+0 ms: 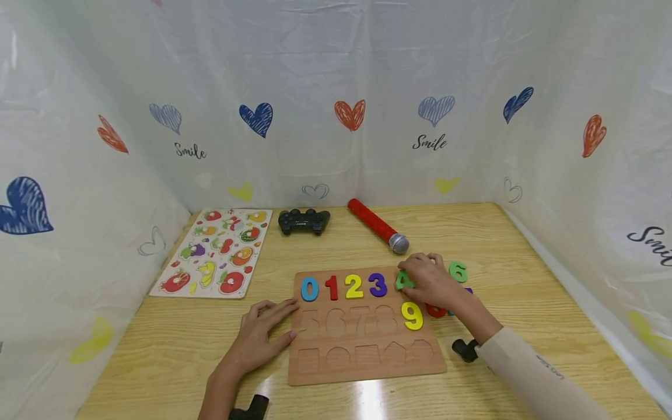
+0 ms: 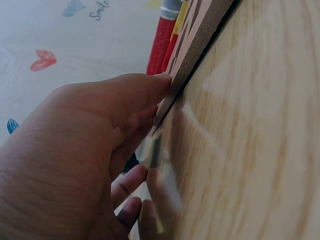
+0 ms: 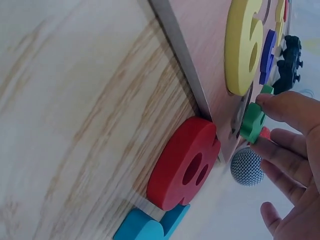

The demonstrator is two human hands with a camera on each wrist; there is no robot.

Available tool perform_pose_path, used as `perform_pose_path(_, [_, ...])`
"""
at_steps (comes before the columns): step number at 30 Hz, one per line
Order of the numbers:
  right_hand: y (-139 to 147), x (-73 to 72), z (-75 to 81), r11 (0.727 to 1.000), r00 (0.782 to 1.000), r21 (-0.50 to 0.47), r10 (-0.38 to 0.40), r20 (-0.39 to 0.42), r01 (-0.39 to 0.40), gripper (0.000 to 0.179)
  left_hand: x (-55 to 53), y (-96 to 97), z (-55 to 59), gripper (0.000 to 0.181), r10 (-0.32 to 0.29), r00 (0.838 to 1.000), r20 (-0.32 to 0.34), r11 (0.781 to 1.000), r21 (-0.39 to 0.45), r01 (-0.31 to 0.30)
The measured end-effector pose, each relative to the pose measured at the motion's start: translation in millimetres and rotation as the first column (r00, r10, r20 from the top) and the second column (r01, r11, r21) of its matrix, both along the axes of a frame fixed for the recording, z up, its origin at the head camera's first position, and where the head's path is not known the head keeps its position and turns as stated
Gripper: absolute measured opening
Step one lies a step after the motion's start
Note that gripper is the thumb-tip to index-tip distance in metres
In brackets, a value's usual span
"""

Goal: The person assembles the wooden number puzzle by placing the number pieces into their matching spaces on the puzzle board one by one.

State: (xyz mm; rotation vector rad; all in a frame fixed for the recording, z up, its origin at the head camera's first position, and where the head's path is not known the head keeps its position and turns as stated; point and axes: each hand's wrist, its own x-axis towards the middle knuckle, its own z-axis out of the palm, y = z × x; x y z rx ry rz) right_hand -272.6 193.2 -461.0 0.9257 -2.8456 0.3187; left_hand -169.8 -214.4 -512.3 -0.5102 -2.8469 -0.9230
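A wooden number puzzle board (image 1: 367,373) lies on the table, with a blue 0 (image 1: 310,289), red 1 (image 1: 332,287), yellow 2 (image 1: 354,286) and purple 3 (image 1: 377,285) along its top row. My right hand (image 1: 433,283) pinches a green 4 (image 3: 252,122) between thumb and fingers, over the top row's right end. A yellow 9 (image 1: 412,315) sits at the right of the second row. My left hand (image 1: 259,332) touches the board's left edge with thumb and index fingertip, its fingers loosely extended. Recesses for 5 to 8 and for shapes show bare.
Right of the board lie a green 6 (image 1: 458,272), a red 8 (image 3: 175,170) and a light blue piece (image 3: 140,227), partly hidden by my arm in the head view. Behind are a red microphone (image 1: 373,220), a black game controller (image 1: 304,221) and a fruit puzzle (image 1: 215,245).
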Motion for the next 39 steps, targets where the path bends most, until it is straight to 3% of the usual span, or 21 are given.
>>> perform_pose_path(6, [0.2, 1.1, -1.1, 1.000, 1.000, 0.007, -0.021, 0.013, 0.021, 0.050, -0.8, 1.5, 1.0, 0.056, 0.003, 1.000, 0.018, 1.000, -0.008, -0.002])
perform_pose_path(20, [0.8, -0.9, -2.9, 0.997, 0.996, -0.003, -0.075, 0.048, 0.075, 0.044, -3.2, 4.3, 2.8, 0.055, -0.019, 1.000, -0.017, 1.000, -0.003, 0.019])
perform_pose_path(31, [11.1, 2.4, 2.0, 0.994, 0.997, -0.086, -0.063, 0.053, 0.067, 0.040, -1.3, 3.3, 1.3, 0.056, -0.012, 1.000, 0.007, 1.000, -0.007, 0.012])
perform_pose_path(39, [26.6, 10.5, 4.6, 0.994, 0.999, -0.103, -0.019, 0.026, 0.021, 0.035, 0.7, 0.7, 2.1, 0.055, -0.009, 1.000, -0.023, 1.000, -0.010, 0.009])
